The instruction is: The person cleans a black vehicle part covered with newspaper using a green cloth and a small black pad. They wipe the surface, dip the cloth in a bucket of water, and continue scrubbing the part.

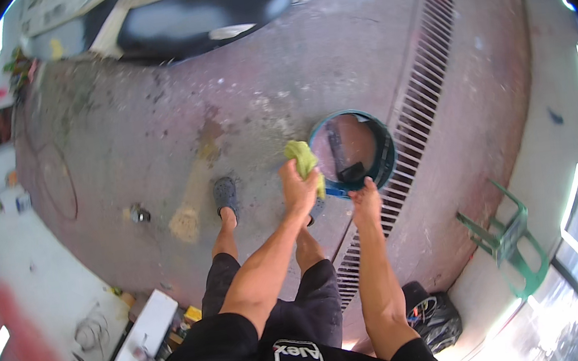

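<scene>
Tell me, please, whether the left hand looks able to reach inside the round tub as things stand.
Probably yes: the left hand appears close beside the tub, whose top looks open, though that hand grips a yellow-green cloth.

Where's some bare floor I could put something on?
Bare floor lies between the drain grate and the wall on the right, and between the dark panel and the bucket. It's crowded around the bucket: left hand, cloth, right hand and grate are close.
</scene>
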A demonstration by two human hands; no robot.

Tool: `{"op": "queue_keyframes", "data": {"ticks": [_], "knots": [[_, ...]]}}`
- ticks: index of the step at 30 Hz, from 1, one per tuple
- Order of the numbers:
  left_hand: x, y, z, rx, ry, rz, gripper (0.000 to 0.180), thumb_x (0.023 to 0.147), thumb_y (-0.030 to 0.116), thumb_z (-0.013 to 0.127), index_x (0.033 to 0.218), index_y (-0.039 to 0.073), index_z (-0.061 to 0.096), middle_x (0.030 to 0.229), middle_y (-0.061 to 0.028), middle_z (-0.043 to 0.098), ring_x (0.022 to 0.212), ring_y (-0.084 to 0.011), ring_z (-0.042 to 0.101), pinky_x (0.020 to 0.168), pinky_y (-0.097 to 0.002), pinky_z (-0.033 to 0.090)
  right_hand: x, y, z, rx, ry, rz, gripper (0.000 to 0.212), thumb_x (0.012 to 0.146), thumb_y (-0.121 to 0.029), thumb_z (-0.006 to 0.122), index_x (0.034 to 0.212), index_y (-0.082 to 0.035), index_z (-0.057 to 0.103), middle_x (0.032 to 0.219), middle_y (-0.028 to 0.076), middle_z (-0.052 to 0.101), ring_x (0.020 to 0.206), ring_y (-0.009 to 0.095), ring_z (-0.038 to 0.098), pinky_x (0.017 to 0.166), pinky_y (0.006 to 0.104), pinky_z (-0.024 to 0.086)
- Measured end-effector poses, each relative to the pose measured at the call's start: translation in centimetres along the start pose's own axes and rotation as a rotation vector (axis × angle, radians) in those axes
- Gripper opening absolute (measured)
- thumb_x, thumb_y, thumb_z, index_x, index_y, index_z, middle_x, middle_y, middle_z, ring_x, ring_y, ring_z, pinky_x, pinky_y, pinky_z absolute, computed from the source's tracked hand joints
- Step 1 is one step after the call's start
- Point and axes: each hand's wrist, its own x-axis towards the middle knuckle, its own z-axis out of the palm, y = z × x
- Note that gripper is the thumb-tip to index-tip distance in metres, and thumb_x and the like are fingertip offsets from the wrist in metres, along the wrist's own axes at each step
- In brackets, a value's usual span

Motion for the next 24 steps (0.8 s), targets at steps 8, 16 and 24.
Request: {"op": "queue_keyframes", "data": {"ticks": [8, 16, 24], "knots": [[3.9, -5.1, 7.9, 0.174, -0.126, -0.274, 0.081, 0.100, 0.011, 0.068, 0.169, -0.003, 0.027, 0.158, -0.0287, 0.047, 0.145, -0.0481, 0.052, 0.111, -0.0565, 0.054, -2.1, -0.6, -8.5, -0.539, -0.060, 0.107, 0.099, 0.105, -0.077, 0.059, 0.164, -0.002, 0.035, 0.159, 0.021, 0.049, 0.142, 0.035, 0.055, 0.120, 0.0519, 0.043], [3.4, -12.6, -3.2, -0.069, -0.310, -0.162, 0.080, 0.103, 0.041, 0.067, 0.164, -0.006, 0.045, 0.167, -0.0319, 0.049, 0.151, -0.0446, 0.054, 0.126, -0.0503, 0.044, -5.6, 3.0, -18.0, -0.706, 0.089, 0.176, 0.094, 0.106, -0.074, 0.058, 0.167, -0.006, 0.041, 0.155, 0.018, 0.058, 0.131, 0.033, 0.062, 0.104, 0.0504, 0.052], [0.7, -36.4, -32.7, 0.030, -0.070, -0.600, 0.064, 0.104, 0.046, 0.068, 0.154, 0.006, 0.064, 0.152, -0.0226, 0.068, 0.143, -0.0416, 0.063, 0.121, -0.0490, 0.049, -16.3, 13.6, -0.5, -1.128, -0.193, 0.034, 0.038, 0.108, -0.036, 0.070, 0.131, -0.007, 0.064, 0.104, 0.007, 0.071, 0.073, 0.015, 0.065, 0.066, 0.0332, 0.056]]}}
